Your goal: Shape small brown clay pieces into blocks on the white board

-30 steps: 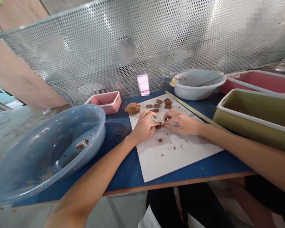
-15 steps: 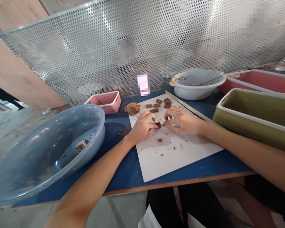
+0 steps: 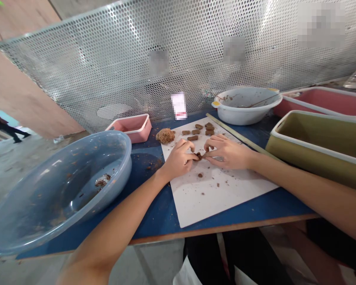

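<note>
Both hands were at work over the white board, which lay askew on the blue table. Between the fingertips: a small dark brown lump, clay-like by its look, low over the board or resting on it; could not tell which.

Left hand: fingers bent, index tip against the lump's near-left side, thumb close below. Whether the two truly pinched it could not be made out. Right hand: fingers curled, thumb and index tips drawn nearly together just beside the lump's right side. Contact unclear; a sliver of the same stuff may have sat between them.

Step in hand, as I judged it: working the lump by fingertip, pressing or parting it. The next move seemed to call for a steady left fingertip and light, short pressure from the right, since the stuff looked apt to crumble; loose crumbs dotted the board nearer the person.

Beyond the hands, short brown pieces lay along the board's far part, some touching. A rough tan clump sat at its far left corner. A pale stick ran along the right edge.
</note>
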The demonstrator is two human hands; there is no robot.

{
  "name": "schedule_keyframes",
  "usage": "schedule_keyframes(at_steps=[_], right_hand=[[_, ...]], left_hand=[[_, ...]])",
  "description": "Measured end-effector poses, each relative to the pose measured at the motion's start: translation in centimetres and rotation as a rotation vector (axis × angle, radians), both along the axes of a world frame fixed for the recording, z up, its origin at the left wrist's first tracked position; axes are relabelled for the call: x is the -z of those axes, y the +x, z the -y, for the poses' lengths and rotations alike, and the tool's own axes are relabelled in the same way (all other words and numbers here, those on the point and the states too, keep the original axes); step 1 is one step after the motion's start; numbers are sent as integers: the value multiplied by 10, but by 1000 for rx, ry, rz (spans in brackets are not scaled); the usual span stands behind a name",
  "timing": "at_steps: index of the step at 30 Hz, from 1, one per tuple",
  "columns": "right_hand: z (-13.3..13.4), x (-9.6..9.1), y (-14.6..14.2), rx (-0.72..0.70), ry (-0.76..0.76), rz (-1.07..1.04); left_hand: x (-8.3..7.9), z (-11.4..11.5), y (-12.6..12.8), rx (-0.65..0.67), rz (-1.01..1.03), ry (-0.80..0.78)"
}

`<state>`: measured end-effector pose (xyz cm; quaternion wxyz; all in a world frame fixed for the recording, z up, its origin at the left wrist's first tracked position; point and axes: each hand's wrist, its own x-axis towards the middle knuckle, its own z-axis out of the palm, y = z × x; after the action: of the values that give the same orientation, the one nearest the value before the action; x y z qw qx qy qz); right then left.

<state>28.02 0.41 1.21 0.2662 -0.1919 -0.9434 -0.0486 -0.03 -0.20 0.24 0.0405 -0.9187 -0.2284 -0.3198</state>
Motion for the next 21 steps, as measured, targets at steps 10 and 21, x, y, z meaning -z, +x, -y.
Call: schedule_keyframes(at_steps=[10,21], right_hand=[[2,1,-2,-12,9,2],[0,2,-1,-28,-23,-17]], left_hand=[[1,0,2,-14,-5,-29],[-2,0,-2,31,58,-42]])
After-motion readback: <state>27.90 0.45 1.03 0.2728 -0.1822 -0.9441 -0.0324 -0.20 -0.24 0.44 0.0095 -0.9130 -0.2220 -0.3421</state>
